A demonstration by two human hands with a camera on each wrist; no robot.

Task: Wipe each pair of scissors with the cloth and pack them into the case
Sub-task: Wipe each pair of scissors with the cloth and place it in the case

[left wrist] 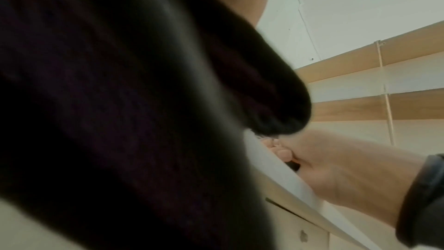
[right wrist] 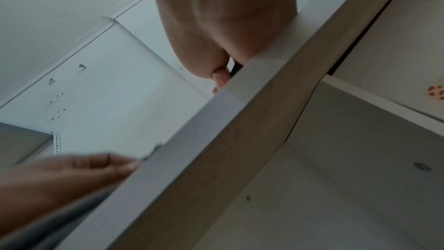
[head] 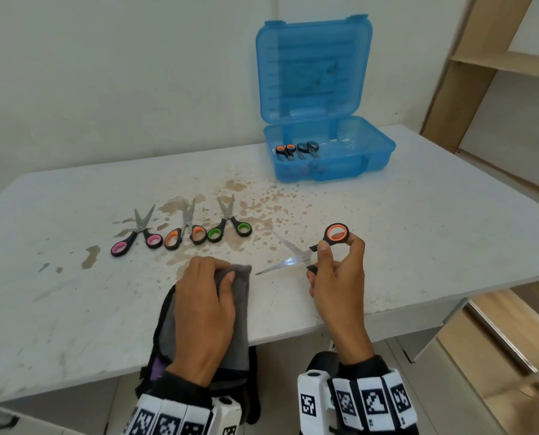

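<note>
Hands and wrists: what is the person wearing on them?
The left hand and right hand are bare, without gloves. Dark sleeves reach the wrists. Each wrist wears a band of white blocks printed with black square patterns, and a small white camera box sits on it.

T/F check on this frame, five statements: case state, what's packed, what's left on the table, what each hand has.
1. The blue case stands open. True.
2. Four pairs of scissors lie in the case. False: two show, one with orange handles and one with dark handles.
3. Three pairs lie in a row on the table: pink, orange, green. True.
4. The right hand holds green-handled scissors, blades closed. False: orange-handled scissors, blades spread.
5. The left hand has the grey cloth in its grip. True.
</note>
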